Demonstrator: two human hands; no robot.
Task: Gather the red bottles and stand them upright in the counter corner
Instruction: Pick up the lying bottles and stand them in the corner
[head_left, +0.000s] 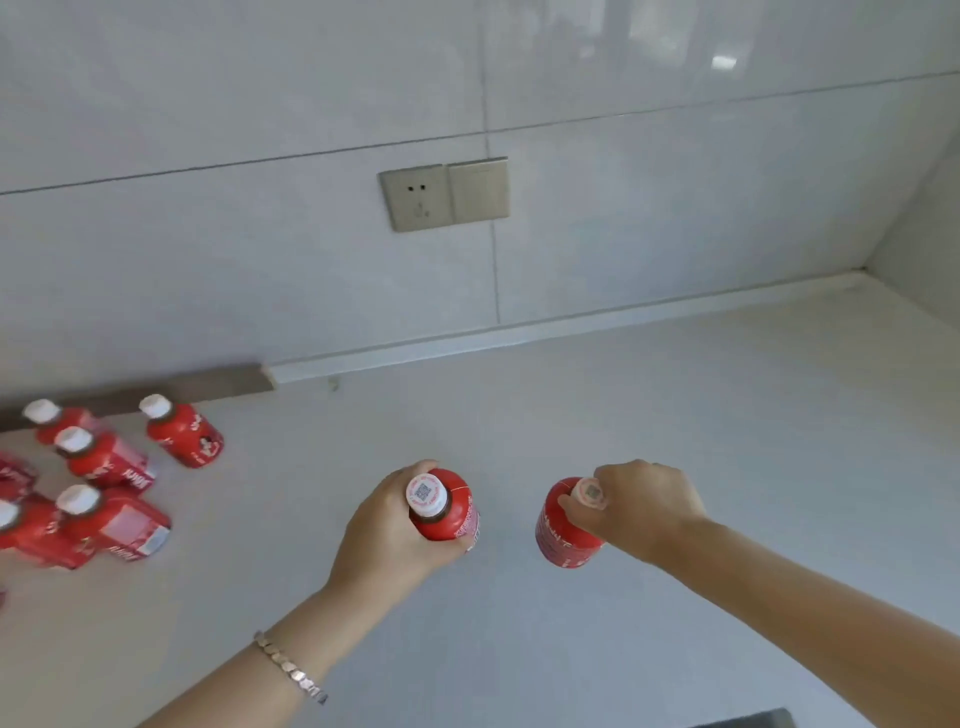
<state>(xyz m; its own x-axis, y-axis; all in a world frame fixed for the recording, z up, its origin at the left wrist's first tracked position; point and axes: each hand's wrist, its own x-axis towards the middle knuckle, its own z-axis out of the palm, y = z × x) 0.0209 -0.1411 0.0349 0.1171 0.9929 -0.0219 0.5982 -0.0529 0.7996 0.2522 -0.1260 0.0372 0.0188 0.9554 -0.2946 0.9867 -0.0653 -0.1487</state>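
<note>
Now our left hand (387, 525) grips one red bottle (451, 514) and our right hand (641, 506) clasps a second bottle (563, 538) at its cap. Other bottles (184, 434) stand left on the counter (675, 415)

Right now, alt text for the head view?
The left hand grips one red bottle by its body, the right hand a second red bottle by its cap, both upright over a white counter. More red bottles sit grouped at far left.

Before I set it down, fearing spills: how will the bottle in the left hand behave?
Probably stiff: the left hand wraps the red bottle without visible denting. Round-bodied, it would likely roll if tipped. Squat, so it should stand steadily on the counter.
</note>
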